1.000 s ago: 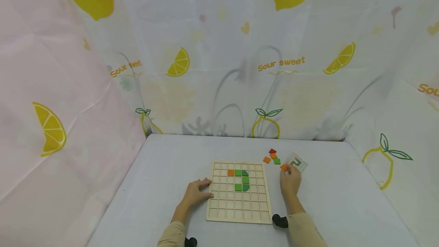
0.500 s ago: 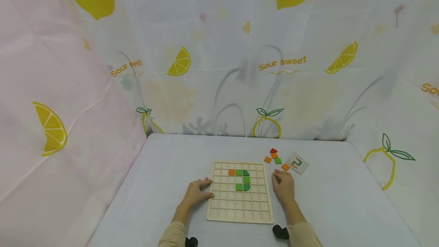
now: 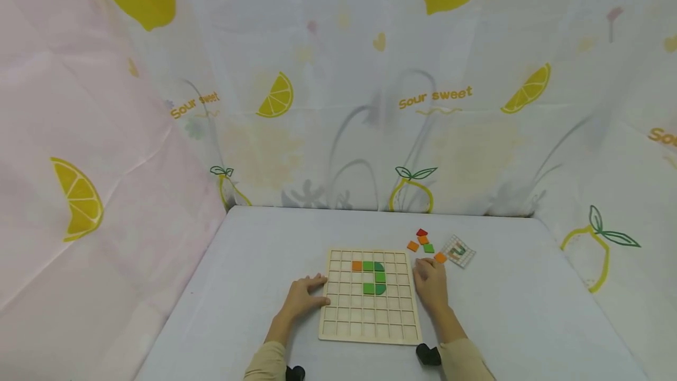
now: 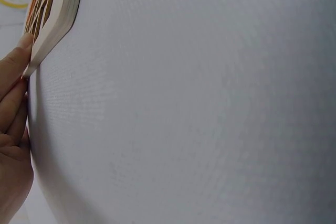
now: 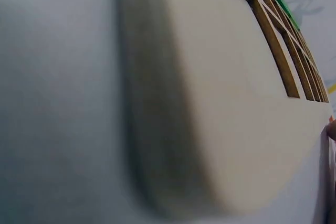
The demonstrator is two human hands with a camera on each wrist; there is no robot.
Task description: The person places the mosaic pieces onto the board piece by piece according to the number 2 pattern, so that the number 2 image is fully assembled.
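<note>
A square wooden grid board point(image 3: 349, 314) lies on the table, bearing one orange and several green pieces in its upper cells. My left hand point(image 3: 300, 298) rests at the board's left edge with thumb and index finger spread apart. In the left wrist view, the left thumb point(image 4: 14, 62) touches the board's rim. Beside the board's upper right edge is my right hand point(image 3: 432, 283), its fingers loosely bent and no piece showing in them. An orange square tile point(image 3: 440, 257) lies just beyond those fingers. Only a sliver of the right hand shows at the right wrist view's edge.
Past the board's upper right corner lie an orange tile point(image 3: 413, 246), a green tile point(image 3: 429, 249), another orange tile point(image 3: 423, 240) and a red piece point(image 3: 421, 232). A small printed grid card point(image 3: 459, 251) lies right of them. Lemon-printed cloth point(image 3: 338, 151) surrounds the table.
My right hand has let go of the orange tile beside the card and moved left to the board's right edge. My left hand has stayed at the left edge.
</note>
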